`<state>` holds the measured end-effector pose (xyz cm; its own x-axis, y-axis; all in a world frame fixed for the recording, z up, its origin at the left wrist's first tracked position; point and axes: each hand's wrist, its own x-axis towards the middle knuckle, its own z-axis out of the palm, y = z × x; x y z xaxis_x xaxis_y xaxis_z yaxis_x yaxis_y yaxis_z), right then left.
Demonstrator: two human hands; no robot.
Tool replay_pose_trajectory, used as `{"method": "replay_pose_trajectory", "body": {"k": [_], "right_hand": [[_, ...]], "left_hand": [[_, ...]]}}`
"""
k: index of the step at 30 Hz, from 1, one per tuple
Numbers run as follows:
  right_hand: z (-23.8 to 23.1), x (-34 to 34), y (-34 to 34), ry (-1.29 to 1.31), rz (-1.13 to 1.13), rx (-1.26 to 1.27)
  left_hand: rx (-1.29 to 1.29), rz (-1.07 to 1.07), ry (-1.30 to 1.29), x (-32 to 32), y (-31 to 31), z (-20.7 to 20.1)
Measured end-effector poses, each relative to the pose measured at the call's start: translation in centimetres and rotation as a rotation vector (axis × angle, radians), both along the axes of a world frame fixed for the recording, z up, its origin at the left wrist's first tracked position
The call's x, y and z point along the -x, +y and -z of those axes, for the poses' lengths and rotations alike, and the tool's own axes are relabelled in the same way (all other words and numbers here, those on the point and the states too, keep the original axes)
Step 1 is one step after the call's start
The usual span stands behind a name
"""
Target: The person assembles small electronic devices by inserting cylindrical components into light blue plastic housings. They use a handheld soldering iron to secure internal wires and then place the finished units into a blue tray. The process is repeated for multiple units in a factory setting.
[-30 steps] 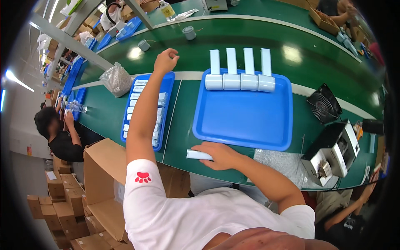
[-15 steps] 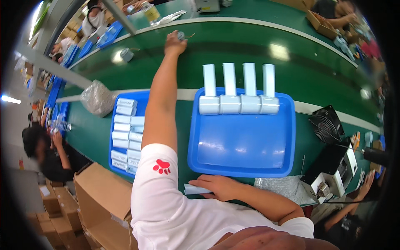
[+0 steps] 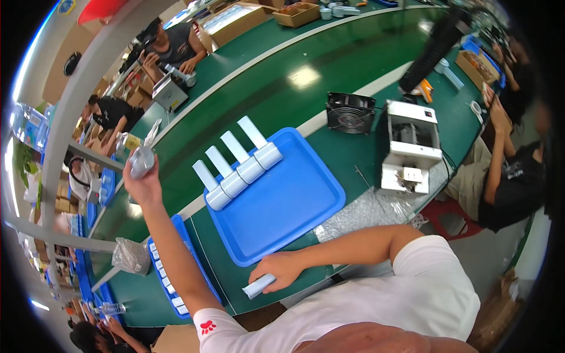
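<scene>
Raised at the far left, my left hand [image 3: 144, 185] grips a grey, round, cup-like part [image 3: 142, 163] in its fingers. Near the table's front edge, my right hand [image 3: 278, 269] is closed around a light-blue handle piece [image 3: 259, 286], whose end sticks out to the left. Beyond that hand lies a blue tray [image 3: 276, 203]. Along its far left side stands a row of several light-blue housings [image 3: 250, 169], each with a short drum and a long flat handle pointing out past the rim.
A second blue tray [image 3: 186, 250] with light-blue pieces lies under my left forearm. A bubble-wrap bundle [image 3: 130, 256] sits beside it. To the right are a black fan [image 3: 351, 113], a white-and-black machine [image 3: 411, 147] and bubble wrap [image 3: 359, 215]. Other people work around the green tables.
The view has swung to the right, so the trays appear turned. My left hand has lifted the grey part from the far table strip. My right hand keeps the handle piece, now tilted.
</scene>
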<state>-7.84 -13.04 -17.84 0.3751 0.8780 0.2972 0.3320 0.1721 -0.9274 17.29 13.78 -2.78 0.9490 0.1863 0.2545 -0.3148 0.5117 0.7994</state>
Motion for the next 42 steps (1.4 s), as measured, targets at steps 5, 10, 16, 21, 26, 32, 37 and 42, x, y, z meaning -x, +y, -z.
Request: {"method": "replay_pose_trajectory", "body": {"k": [5,10,16,21,26,32,37,42], "right_hand": [[-5.9,0.6,-1.7,0.086,-0.006,-0.217],[-14.4,0.0,-6.1,-0.217,0.230,-0.387],[-19.6,-1.1,-11.0,-0.161,0.761,-1.015],[-19.0,-3.4,-13.7,-0.154,0.930,-1.233],[-18.7,-6.0,-13.7,0.211,0.797,-1.255],[-18.7,-7.2,-13.2,0.379,0.567,-1.114],[-18.4,-7.8,-12.2,-0.292,0.994,-0.797],[-18.4,-8.3,-12.1,-0.511,0.878,-0.700]], "left_hand": [[-0.160,0.109,-0.194,10.9,-4.3,-4.4],[-0.449,-0.133,-0.386,17.9,-9.1,-4.7],[-0.549,-0.290,-0.545,20.4,-17.8,-3.7],[-0.417,-0.179,-0.594,19.4,-20.1,-3.4],[-0.473,-0.196,-0.611,19.8,-20.6,-3.3],[-0.558,-0.245,-0.694,19.8,-20.8,-3.7],[-0.511,-0.233,-0.639,19.8,-19.7,-3.5],[-0.561,-0.215,-0.676,20.0,-19.7,-3.9]]}}
